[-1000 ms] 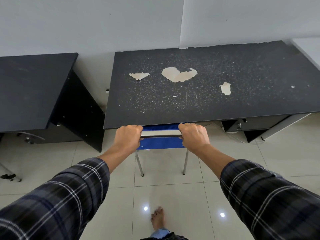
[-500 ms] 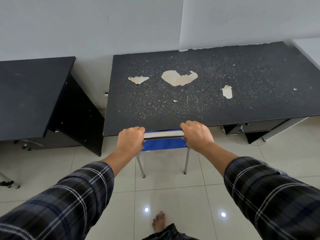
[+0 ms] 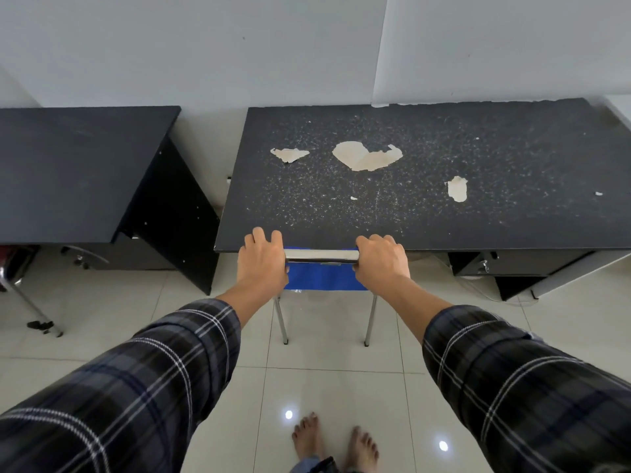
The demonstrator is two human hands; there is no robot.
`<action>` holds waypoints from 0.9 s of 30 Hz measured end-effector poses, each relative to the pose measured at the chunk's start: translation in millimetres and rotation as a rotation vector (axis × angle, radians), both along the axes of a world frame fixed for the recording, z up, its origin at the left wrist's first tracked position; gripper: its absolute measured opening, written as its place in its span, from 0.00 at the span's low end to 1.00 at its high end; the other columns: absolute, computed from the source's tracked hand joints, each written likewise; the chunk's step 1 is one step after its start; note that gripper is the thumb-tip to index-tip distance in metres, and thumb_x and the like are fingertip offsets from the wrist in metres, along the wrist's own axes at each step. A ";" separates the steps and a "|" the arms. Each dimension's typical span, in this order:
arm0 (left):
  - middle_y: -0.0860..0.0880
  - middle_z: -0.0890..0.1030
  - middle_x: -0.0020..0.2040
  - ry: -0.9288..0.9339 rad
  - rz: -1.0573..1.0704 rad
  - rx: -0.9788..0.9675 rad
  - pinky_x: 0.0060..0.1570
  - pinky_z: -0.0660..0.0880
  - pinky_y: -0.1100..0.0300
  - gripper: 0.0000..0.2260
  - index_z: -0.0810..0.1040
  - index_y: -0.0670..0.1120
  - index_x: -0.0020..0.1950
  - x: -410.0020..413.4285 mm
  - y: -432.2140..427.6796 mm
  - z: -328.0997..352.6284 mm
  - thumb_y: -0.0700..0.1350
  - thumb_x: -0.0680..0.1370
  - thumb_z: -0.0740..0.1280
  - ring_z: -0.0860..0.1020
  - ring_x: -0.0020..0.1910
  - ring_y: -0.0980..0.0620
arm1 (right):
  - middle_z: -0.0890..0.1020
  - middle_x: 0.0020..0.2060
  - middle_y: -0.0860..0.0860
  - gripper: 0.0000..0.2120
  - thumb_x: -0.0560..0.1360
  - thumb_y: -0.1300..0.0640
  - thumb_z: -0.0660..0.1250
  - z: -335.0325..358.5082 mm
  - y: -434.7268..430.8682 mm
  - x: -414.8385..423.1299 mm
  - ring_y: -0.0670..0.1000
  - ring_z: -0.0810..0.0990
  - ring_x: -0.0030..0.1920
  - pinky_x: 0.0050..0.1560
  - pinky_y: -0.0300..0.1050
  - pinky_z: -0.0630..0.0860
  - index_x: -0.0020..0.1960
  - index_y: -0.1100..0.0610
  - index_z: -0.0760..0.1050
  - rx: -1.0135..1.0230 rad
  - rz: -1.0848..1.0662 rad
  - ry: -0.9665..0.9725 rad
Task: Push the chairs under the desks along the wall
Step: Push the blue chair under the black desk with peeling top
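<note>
A blue chair [image 3: 322, 278] with a metal top rail and thin metal legs stands under the front edge of a black desk [image 3: 426, 186] whose top is speckled and peeling. Its seat is hidden beneath the desk. My left hand [image 3: 261, 262] grips the left end of the rail. My right hand [image 3: 380, 264] grips the right end, and both sets of knuckles reach the desk's edge.
A second black desk [image 3: 68, 172] stands to the left against the wall, with a narrow gap between the two. Part of another chair [image 3: 20, 288] with a metal leg shows at the far left. My bare feet [image 3: 336, 445] stand on the pale tiled floor.
The chair has slid further under the desk with both hands on its rail. My body has come closer, and both feet show now instead of one.
</note>
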State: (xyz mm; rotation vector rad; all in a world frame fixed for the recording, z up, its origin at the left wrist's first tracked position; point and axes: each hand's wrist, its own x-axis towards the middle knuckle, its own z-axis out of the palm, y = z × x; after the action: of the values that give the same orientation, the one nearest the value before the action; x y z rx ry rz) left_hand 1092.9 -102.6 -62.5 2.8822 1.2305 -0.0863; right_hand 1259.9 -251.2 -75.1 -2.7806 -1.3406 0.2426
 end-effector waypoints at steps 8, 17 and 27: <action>0.37 0.43 0.77 0.051 0.055 -0.120 0.73 0.54 0.44 0.47 0.42 0.45 0.78 -16.5 -45.6 -3.9 0.58 0.73 0.71 0.46 0.76 0.34 | 0.72 0.61 0.56 0.27 0.72 0.48 0.71 -3.0 -17.7 -24.6 0.59 0.70 0.60 0.63 0.54 0.68 0.67 0.54 0.66 0.095 -0.036 -0.019; 0.40 0.31 0.76 0.086 -0.002 -0.144 0.74 0.49 0.41 0.48 0.32 0.48 0.77 -43.9 -77.9 -4.6 0.58 0.75 0.67 0.38 0.76 0.36 | 0.40 0.80 0.58 0.47 0.76 0.50 0.69 1.1 -51.4 -60.8 0.62 0.39 0.79 0.76 0.64 0.52 0.81 0.52 0.38 0.070 -0.069 0.077; 0.41 0.38 0.78 0.081 -0.203 -0.135 0.74 0.48 0.41 0.41 0.42 0.50 0.79 -94.5 -97.7 20.1 0.59 0.77 0.64 0.41 0.77 0.38 | 0.42 0.81 0.56 0.41 0.79 0.39 0.61 26.3 -100.6 -146.0 0.57 0.40 0.80 0.77 0.65 0.48 0.81 0.52 0.42 0.135 -0.252 0.193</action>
State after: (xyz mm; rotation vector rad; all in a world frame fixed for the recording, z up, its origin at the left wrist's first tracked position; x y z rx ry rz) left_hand 998.4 -200.3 -42.5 2.8996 0.8988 -0.2780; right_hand 1113.9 -351.8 -48.8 -2.6948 -0.9191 0.3815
